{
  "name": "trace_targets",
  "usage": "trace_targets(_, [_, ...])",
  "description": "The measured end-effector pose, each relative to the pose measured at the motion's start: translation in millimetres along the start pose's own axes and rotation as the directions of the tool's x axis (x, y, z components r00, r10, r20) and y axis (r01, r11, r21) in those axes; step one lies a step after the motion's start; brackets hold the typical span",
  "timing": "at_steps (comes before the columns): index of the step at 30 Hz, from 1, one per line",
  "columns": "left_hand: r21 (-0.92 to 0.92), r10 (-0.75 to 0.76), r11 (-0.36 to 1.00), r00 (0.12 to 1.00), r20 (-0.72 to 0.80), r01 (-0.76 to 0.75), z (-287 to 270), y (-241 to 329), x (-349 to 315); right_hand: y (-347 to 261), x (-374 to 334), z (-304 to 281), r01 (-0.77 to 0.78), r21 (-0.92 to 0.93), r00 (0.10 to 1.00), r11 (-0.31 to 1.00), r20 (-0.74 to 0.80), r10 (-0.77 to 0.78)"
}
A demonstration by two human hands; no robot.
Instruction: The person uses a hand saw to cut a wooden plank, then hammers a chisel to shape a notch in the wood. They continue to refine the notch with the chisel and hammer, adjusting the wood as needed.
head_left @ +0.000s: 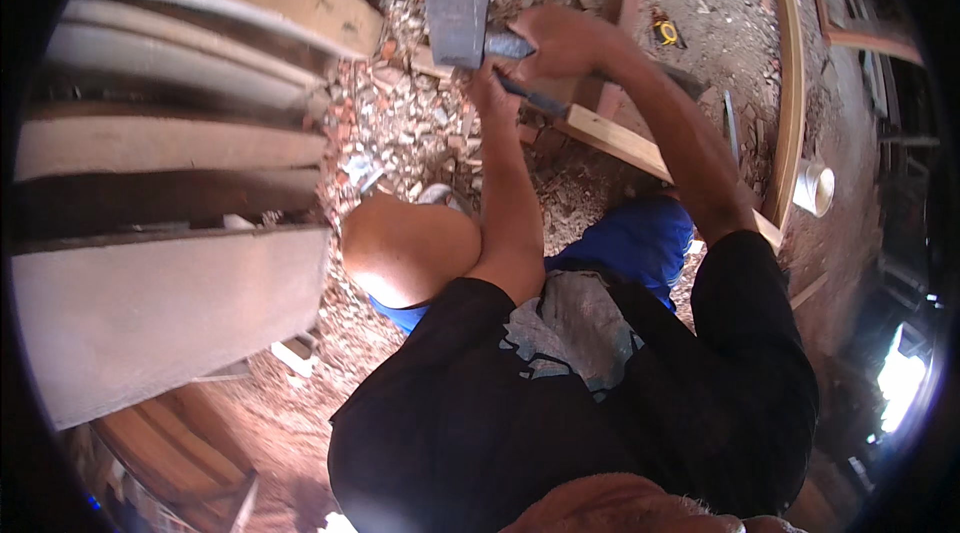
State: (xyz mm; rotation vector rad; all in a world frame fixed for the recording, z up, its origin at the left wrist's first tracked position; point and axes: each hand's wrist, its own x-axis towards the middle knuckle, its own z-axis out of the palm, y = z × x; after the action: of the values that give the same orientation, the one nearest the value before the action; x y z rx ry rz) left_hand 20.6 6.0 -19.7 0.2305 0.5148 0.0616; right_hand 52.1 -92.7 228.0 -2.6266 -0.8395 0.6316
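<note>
In my right hand (560, 41), fingers closed round its short grey handle, is a mallet (457, 23) with a dark, tapered block head. Just below the head my left hand (490, 83) is closed on a dark chisel (530, 95), whose upper end is hidden by the fingers and the mallet. The chisel slants down to the right toward a pale wooden beam (625, 145); its far end meets or overlaps the beam's end, and I cannot tell how deep it sits. This beam runs under my right forearm toward my right leg.
Thick planks (170, 148) are stacked along the left. Wood chips and rubble (410, 128) cover the ground between my knees and the stack. To the right lie a yellow tape measure (666, 32), a long timber (791, 73) and a white tub (814, 188). A wooden frame (870, 53) stands farther right.
</note>
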Motion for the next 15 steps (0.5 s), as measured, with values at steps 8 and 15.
trace_targets(8, [0.329, 0.323, 0.870, 0.929, 0.182, -0.367, 93.8, -23.3, -74.8, 12.8, -155.2, -49.7, -0.085, 0.252, 0.982, 0.964, -0.143, 0.124])
trace_targets(15, [0.515, 0.274, 0.692, 0.844, 0.461, -0.506, 136.4, -5.7, -84.2, 11.2, -259.5, -34.2, 0.111, 0.556, 0.760, 0.824, -0.582, 0.291])
